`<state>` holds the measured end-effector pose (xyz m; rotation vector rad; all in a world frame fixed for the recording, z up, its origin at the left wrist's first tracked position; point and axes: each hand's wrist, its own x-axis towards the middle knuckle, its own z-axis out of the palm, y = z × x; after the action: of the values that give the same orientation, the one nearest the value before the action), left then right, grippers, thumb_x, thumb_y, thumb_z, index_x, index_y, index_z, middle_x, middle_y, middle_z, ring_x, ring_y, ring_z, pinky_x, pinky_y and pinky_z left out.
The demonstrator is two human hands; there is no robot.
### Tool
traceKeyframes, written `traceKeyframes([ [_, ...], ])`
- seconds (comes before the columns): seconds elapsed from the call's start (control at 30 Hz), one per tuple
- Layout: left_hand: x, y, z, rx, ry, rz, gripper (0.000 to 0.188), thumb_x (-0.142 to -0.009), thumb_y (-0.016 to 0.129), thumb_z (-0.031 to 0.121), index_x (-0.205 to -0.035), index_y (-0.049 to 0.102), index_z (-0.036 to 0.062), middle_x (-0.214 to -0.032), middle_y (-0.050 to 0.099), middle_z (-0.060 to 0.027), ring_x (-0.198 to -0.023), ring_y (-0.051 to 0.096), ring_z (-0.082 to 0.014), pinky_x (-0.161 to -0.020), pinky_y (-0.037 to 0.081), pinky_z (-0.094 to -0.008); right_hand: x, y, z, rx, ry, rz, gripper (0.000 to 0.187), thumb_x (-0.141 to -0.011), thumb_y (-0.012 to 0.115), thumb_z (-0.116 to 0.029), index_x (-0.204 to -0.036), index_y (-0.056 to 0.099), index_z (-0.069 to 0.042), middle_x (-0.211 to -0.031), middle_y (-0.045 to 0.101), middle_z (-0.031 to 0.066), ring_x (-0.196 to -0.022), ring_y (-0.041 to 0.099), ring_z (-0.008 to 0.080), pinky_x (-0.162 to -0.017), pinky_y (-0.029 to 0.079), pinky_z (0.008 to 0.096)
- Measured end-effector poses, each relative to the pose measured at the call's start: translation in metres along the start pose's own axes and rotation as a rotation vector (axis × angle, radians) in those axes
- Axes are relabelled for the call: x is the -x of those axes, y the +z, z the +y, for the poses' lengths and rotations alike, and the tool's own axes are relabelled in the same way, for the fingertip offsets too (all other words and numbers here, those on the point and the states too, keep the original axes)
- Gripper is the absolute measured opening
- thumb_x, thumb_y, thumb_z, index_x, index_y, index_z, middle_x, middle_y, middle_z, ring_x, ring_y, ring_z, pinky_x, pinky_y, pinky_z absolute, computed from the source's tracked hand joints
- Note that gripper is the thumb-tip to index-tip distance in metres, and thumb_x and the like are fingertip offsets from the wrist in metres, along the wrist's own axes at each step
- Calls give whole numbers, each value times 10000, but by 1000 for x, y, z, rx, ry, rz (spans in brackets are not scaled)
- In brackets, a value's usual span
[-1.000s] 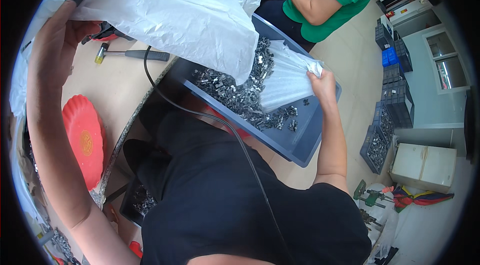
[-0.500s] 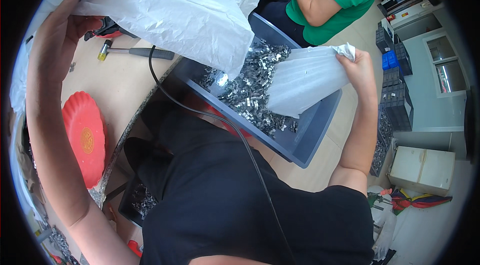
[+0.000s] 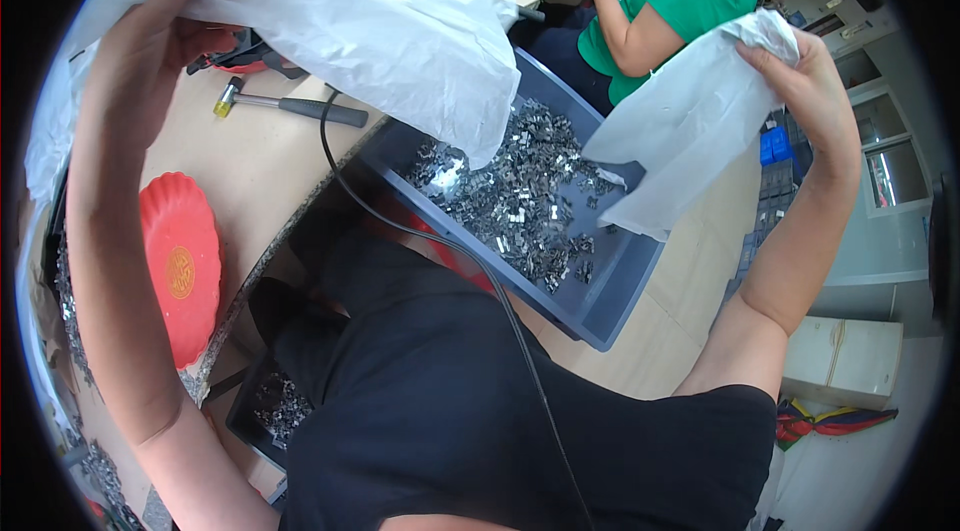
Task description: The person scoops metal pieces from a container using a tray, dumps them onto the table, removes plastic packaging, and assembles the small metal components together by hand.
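Observation:
My left hand [image 3: 165,46], a black cover on one fingertip, is raised at the upper left. It grips a large crinkled white sheet [image 3: 370,21], thin like paper or plastic film, which spreads above the table and over one end of a blue-grey plastic bin [image 3: 612,329]. High on the right, my right hand [image 3: 815,96] pinches the top of a smaller white sheet [image 3: 680,131]. That piece hangs at the bin's right end, its lower corner over the bin. Many small dark metal parts [image 3: 520,196] lie heaped in the bin.
On the table [image 3: 270,156] are a hammer [image 3: 300,108] and a red scalloped plate [image 3: 185,266]. A black cable [image 3: 420,231] crosses before me. A person in green [image 3: 680,11] sits beyond the bin. A dark bin of metal parts [image 3: 275,406] stands below the table's edge.
My right hand has risen and moved right, lifting the smaller white sheet off the metal parts. My left hand still grips the large sheet and appears slightly farther right.

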<state>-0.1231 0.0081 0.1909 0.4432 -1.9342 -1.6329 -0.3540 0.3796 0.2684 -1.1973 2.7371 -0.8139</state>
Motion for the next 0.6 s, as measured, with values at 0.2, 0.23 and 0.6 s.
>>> traceKeyframes([
  [0.2,18,44,18,-18,58,-21,319,-847,390,189,-966,523,-76,-814,591,-138,-685,582,-201,-691,465,-294,-55,9,-74,66,-404,58,221,-766,561,-199,-845,589,5,-714,573,10,-640,507,57,-568,402,210],
  [0.23,18,46,17,-12,78,-36,317,-843,396,184,-967,520,-79,-812,592,-147,-689,590,-209,-675,473,-295,-55,18,-100,69,-436,60,221,-766,561,-199,-845,589,5,-714,573,10,-640,507,57,-568,402,210],
  [0.6,31,-6,23,159,422,-20,242,-710,636,138,-905,547,25,-712,539,-22,-595,525,-91,-444,399,-193,-119,133,-283,5,-1331,8,297,-759,542,-195,-964,543,19,-906,577,106,-819,538,179,-719,417,293],
])
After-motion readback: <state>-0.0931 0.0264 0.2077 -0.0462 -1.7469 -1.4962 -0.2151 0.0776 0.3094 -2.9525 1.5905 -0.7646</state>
